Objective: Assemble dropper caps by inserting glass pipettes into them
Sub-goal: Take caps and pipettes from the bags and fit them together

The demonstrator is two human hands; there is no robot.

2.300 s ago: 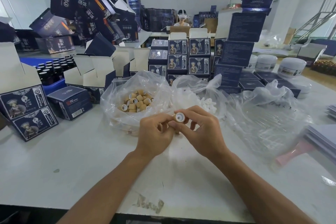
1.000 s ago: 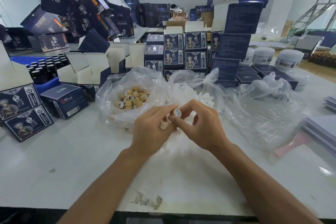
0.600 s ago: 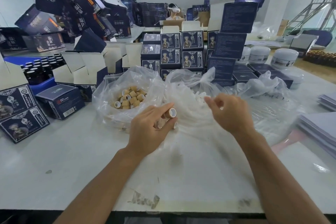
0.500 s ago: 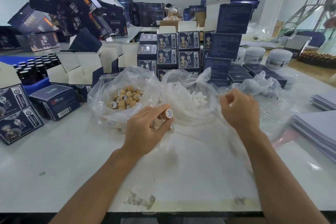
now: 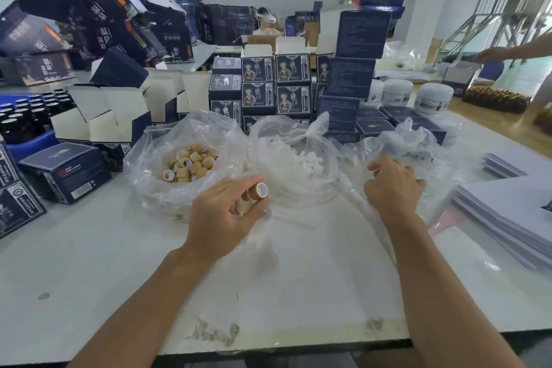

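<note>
My left hand (image 5: 221,212) pinches a tan dropper cap (image 5: 259,190) with a white inner ring, its open end facing up and to the right, just in front of the bags. My right hand (image 5: 394,188) is off to the right with its fingers bent into the crumpled clear bag (image 5: 418,140). The fingertips are hidden, and no pipette shows in that hand. A clear bag of loose tan caps (image 5: 191,164) sits behind my left hand. Between the two lies a bag of white rubber bulbs (image 5: 304,158).
Dark blue cartons (image 5: 257,89) are stacked behind the bags, with open boxes (image 5: 101,116) and dark bottles (image 5: 24,116) at the left. White jars (image 5: 433,98) stand back right. A stack of flat sheets (image 5: 507,212) lies right. Another person's hand (image 5: 493,54) reaches in far right.
My right hand let go of the cap and moved right to the clear bag. My left hand kept hold of the cap and stayed roughly in place.
</note>
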